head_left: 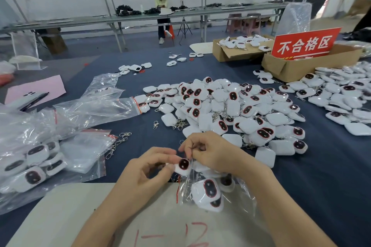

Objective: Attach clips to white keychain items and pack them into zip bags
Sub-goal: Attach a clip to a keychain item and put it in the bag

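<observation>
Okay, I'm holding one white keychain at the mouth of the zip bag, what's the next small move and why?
Probably slide the white keychain pinched in your left hand down into the zip bag. Your right hand seems to be pinching the bag's mouth up beside it, and other keychains already lie inside, so this one looks ready to join them.

nothing fancy, just two bare forearms in the lower middle of the frame, left hand (pixel 148 168) and right hand (pixel 212 152) both bare too.
</observation>
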Motion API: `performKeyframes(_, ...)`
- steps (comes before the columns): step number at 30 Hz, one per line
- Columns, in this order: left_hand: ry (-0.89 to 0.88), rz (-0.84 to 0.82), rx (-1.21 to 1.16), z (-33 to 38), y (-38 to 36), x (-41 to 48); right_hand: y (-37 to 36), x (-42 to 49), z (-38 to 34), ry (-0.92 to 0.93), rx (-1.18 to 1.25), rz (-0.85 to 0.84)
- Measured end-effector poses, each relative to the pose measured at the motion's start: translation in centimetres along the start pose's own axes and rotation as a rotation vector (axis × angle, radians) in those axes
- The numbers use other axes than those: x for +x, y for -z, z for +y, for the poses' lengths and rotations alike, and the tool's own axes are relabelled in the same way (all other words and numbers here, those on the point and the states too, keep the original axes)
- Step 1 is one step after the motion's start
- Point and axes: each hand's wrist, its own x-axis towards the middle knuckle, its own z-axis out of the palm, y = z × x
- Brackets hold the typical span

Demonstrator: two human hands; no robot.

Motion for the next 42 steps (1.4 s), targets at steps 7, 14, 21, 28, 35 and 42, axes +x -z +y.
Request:
performKeyframes(7,0.145,0.007,-0.256,0.4,-2.3,0.0,-0.4,0.2,-0.1,-0.019,0.023,0.062)
performKeyframes(14,0.078,-0.075,-0.249,0.7,-3.2,-0.4,-0.6,0.2,-0.7,-0.015,-0.037,0.096)
performKeyframes(21,0.052,0.22,-0.186,-0.4,-2.2,0.9,0.9,0.1,-0.2,-0.03,0.014,0.23)
performKeyframes(28,0.168,0.42,-0.266,-2.7,-0.8,3.3,2.5,-0.6,1.8,-0.27,-0.692,0.46)
performKeyframes(35,0.204,0.448,-0.124,-2.7,-1.4,5.8,2.7,-0.7,1.8,-0.293,-0.74,0.369)
performKeyframes(42,0.09,0.274,-0.108,-1.9,-1.7,5.6,2.5,-0.4,1.7,-0.12,-0.132,0.351)
